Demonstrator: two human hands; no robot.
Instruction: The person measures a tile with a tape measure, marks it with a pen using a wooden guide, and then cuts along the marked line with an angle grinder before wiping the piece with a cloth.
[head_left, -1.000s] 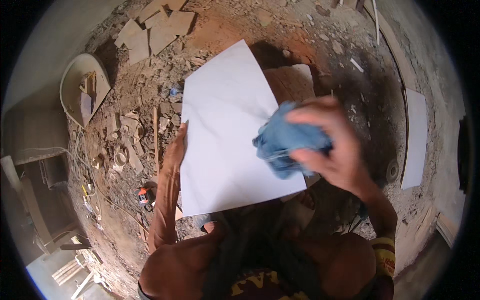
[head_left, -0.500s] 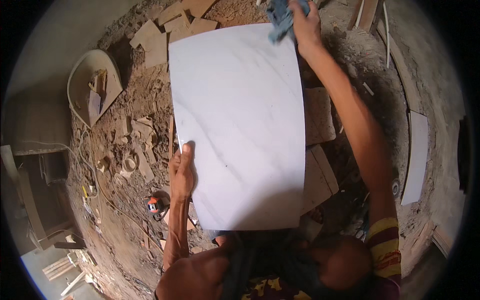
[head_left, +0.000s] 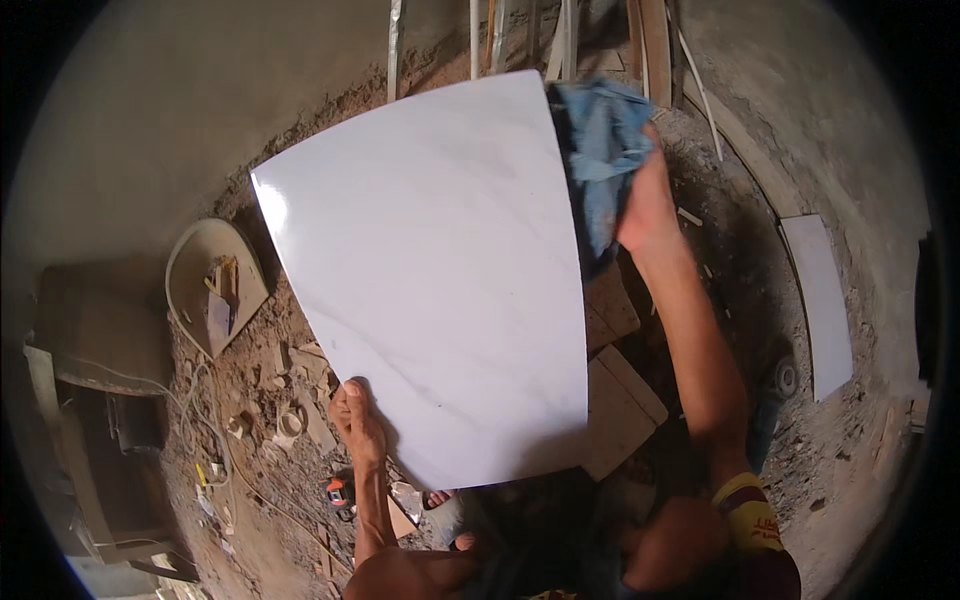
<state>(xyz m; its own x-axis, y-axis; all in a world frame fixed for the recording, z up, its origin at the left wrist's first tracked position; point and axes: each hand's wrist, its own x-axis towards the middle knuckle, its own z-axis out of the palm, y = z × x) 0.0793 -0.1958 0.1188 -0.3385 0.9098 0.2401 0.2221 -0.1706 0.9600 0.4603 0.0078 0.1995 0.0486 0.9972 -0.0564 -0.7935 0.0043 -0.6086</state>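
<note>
A large white tile [head_left: 430, 270] with faint grey veins stands raised in front of me. My left hand [head_left: 357, 415] grips its lower left edge, thumb on the glossy face and the other fingers behind. At the tile's upper right edge, my right hand [head_left: 648, 205] is closed on a crumpled blue cloth [head_left: 605, 140]. The cloth hangs along the tile's right side; whether it touches the edge is hard to tell.
On the dirt floor at the left lies a teardrop-shaped basin [head_left: 190, 265] holding scraps. An orange-and-black tape measure [head_left: 340, 492] lies by my left forearm. Broken tiles [head_left: 620, 410] lie under the white one. A white panel [head_left: 822, 300] leans along the right wall.
The tile has tilted, its top swinging left. My right hand and the cloth have moved from its top right corner down along the right edge. The view now takes in more of the far wall.
</note>
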